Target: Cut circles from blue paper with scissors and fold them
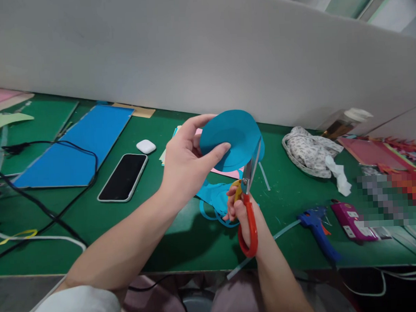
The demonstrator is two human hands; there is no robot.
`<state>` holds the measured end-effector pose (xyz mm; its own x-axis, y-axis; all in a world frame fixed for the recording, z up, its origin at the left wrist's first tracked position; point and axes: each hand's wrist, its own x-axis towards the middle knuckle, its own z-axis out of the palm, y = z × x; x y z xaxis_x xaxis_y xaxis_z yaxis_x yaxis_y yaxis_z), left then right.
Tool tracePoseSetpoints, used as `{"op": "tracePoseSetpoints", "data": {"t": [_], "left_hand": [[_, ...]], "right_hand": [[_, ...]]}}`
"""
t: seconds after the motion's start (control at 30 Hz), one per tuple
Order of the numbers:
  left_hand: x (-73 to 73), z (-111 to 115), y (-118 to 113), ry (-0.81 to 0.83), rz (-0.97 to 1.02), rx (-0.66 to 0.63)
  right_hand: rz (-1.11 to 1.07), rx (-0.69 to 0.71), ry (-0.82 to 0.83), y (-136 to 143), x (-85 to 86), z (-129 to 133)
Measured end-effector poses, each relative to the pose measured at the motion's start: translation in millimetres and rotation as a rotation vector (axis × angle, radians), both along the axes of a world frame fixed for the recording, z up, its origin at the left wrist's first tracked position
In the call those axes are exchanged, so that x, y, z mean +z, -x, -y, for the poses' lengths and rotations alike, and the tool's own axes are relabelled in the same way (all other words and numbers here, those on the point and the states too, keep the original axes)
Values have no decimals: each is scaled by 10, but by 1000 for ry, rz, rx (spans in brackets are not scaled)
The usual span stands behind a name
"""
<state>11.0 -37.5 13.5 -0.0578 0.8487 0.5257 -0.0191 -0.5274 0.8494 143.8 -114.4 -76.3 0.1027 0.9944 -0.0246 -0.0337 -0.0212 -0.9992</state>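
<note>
Green counter (93, 216) stretching under a plain grey partition, carrying one blue sheet (74, 145), one dark phone (123, 176) lying face up and one small white earbud case (146, 146) just beside it. Left hand (185, 159) holding up one teal paper disc (229, 137), grip pinching it between thumb and fingers, well above the counter. Right hand (243, 214) clenching one pair of red-handled scissors (248, 205), blades biting into the disc's right edge. Teal offcuts (215, 199) curling on the counter below, partly hidden behind both hands, number hard to count. Pink paper (225, 172) peeking out under the disc, mostly covered. Further right, lying on the counter: one blue glue gun (318, 229), one purple device (352, 221), one patterned cloth (307, 151). Right edge blurred out, red shapes there hard to make out. Black cables (41, 204) running off the left edge.
</note>
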Motion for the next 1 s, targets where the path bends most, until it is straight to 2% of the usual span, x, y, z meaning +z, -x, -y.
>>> {"op": "tracePoseSetpoints", "data": {"t": [0.13, 0.33, 0.4, 0.77, 1.0], "left_hand": [[-13, 14, -8, -20, -27, 2], [-39, 8, -14, -29, -31, -2], [-34, 6, -9, -28, -40, 6], [-3, -11, 24, -4, -39, -23], [-5, -19, 53, -6, -67, -23]], "right_hand": [[-3, -33, 14, 6, 2, -11], [-16, -1, 29, 3, 43, -10], [-16, -29, 31, 11, 36, -15], [1, 3, 54, -15, 40, -8], [-1, -81, 124, 8, -47, -57]]}}
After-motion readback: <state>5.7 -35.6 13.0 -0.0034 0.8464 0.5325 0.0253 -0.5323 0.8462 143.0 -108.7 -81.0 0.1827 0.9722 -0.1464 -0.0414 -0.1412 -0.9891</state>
